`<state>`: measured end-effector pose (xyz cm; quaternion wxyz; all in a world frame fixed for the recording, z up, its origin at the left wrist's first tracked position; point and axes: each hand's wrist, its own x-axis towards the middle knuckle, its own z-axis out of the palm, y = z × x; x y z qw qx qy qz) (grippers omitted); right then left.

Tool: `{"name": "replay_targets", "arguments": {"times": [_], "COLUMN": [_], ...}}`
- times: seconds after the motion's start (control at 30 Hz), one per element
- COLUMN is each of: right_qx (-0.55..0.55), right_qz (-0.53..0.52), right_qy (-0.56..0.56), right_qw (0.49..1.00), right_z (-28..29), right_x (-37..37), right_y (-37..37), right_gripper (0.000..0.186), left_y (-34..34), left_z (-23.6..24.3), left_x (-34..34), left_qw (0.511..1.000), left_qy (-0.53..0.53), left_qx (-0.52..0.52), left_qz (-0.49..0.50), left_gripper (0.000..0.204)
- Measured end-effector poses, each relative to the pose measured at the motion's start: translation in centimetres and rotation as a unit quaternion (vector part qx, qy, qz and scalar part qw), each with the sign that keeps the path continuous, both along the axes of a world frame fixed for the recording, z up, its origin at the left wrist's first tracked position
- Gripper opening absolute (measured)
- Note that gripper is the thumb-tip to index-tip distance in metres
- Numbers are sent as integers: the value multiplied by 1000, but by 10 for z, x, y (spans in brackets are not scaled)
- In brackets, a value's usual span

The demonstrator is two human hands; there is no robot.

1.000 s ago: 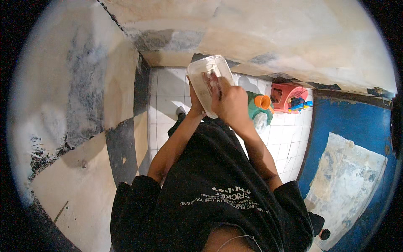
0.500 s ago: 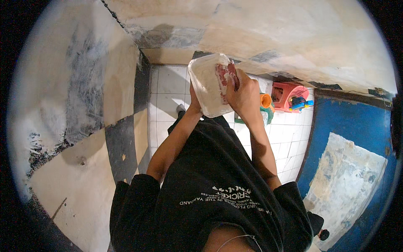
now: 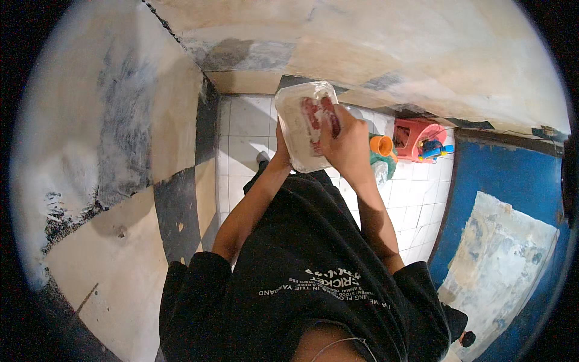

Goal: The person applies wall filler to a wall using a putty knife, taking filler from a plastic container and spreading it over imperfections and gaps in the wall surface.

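Note:
I hold a translucent rectangular tub (image 3: 292, 127) smeared with off-white paste at about waist height, with my left hand (image 3: 282, 149) closed on its left side. My right hand (image 3: 347, 145) grips a red flat tool (image 3: 312, 111), coated with the white paste, inside the tub on its right half. The tool's exact shape is partly hidden by my fingers and the paste.
Behind my right hand, an orange container (image 3: 380, 145) and a green object (image 3: 383, 161) stand on white floor tiles (image 3: 241, 157). A pink plastic stool (image 3: 413, 130) bears blue-and-yellow items (image 3: 440, 149). Patchy walls (image 3: 120, 120) surround me; a blue door (image 3: 494, 163) is at right.
The red tool has moved within the tub, rightward from the middle, then slightly back. The tub has shifted a little right and, since half a second ago, slightly down in view.

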<state>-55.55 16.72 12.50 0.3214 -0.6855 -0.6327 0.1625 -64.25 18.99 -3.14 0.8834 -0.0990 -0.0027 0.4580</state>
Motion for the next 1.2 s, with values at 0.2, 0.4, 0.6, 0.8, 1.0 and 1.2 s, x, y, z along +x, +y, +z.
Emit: {"name": "replay_targets", "arguments": {"times": [0.2, 0.4, 0.6, 0.8, 1.0, 1.2], "right_qx": [-11, -17, -27, -22, 15, 7], "right_qz": [-21, -27, -16, -16, -35, -61], "right_qy": [-48, -35, -6, 32, 28, 276], "right_qw": [999, 999, 999, 999, 999, 959], "right_z": [-15, -8, -5, 2, -2, -18], "right_x": [2, -2, 0, 0, 13, 42], "right_y": [0, 0, -3, -5, -6, -10], "right_gripper": [9, 9, 9, 9, 8, 9], "left_y": [0, 2, 6, 5, 7, 8], "left_z": [10, 11, 27, -13, 9, 11], "left_x": [0, -1, -1, -7, -5, -17], "left_qw": [999, 998, 988, 993, 997, 982], "left_qy": [21, -61, 143, -55, -10, 176], "left_qx": [24, -19, 50, 100, 67, 63], "left_qz": [-8, -13, -28, -14, -25, 11], "left_gripper": [66, 73, 74, 63, 64, 66]}}
